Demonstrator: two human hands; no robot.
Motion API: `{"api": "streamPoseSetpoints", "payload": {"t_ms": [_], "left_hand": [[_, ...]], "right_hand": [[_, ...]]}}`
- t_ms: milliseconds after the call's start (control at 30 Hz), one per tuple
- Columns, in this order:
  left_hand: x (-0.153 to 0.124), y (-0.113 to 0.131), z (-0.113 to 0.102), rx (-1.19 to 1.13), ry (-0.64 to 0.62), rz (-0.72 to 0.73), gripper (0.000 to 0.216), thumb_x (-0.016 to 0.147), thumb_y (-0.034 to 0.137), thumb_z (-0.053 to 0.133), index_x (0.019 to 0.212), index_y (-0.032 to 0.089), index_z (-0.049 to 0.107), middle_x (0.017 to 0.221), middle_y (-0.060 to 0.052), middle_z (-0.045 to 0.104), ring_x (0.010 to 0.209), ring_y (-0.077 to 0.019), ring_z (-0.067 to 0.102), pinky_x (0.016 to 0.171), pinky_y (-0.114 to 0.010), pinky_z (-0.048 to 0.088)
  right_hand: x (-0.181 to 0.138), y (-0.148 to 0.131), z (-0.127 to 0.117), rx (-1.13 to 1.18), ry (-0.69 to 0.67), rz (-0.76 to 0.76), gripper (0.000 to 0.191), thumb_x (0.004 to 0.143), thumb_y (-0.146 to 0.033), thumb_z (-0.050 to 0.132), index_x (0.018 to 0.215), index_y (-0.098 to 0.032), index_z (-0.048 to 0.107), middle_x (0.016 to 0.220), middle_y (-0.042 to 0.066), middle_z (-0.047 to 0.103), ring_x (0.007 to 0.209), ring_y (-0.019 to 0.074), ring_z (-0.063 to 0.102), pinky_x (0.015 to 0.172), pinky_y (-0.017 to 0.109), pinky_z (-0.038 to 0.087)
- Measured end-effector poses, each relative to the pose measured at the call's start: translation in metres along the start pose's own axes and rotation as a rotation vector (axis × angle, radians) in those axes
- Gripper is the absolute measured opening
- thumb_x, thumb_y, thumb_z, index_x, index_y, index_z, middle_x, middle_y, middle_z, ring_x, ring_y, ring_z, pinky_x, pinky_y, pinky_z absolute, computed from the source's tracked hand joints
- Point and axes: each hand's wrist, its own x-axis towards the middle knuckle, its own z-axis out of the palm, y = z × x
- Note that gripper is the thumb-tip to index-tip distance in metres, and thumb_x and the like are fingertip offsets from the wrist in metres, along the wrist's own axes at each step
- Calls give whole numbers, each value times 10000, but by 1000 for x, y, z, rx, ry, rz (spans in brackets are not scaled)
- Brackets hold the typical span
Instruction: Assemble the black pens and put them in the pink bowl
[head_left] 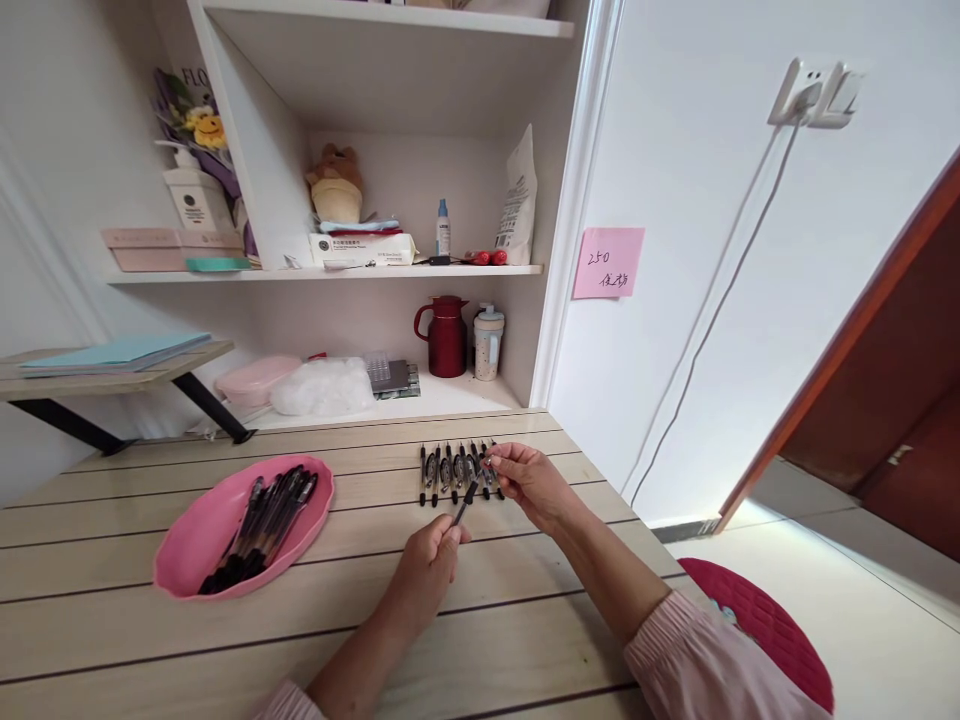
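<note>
My left hand is closed around the barrel of a black gel pen, which slants up and to the right. Thumb and fingertips of my right hand are pinched together at the pen's upper end, over a tiny piece with a reddish spot that I cannot make out. Just behind the hands, a row of black pens and pen caps lies side by side on the slatted wooden table; my right hand partly covers its right end. To the left, a pink scalloped tray holds several capped pens.
At the back, white shelves carry a red thermos jug, a pale cup and a plastic bag. A small raised stand is at the left. Beyond the table's right edge sits a red round cushion.
</note>
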Motion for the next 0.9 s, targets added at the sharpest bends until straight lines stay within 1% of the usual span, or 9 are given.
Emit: {"api": "streamPoseSetpoints", "payload": {"t_ms": [200,467,700,900], "left_hand": [[1,-2,1,-3,5,-16,277,802,397,392,756,168,541,422,72,369,425,-106,344,473,-223,256],[2,-5,1,-1,-3,-6,285,805,405,390,775,167,544,428,72,371,422,-104,336,465,-220,254],[3,-8,1,-15,20,12,284,803,405,400,743,168,545,417,67,382,417,-107,350,470,-221,263],[3,-1,1,21,16,8,279,809,389,378,734,173,538,414,68,379,422,-109,348,477,-221,267]], "right_hand": [[-2,4,6,-59,-2,21,265,546,-313,741,727,-162,620,619,-22,582,404,23,373,387,179,237],[-3,3,6,-106,-13,36,272,550,-324,740,725,-163,607,549,-42,542,403,32,374,393,182,236],[-4,7,6,-147,-17,58,335,548,-366,739,794,-164,635,527,-46,509,423,42,366,401,188,212],[-6,6,7,-133,-65,93,300,546,-365,744,735,-163,626,520,-54,474,441,44,357,412,190,193]]}}
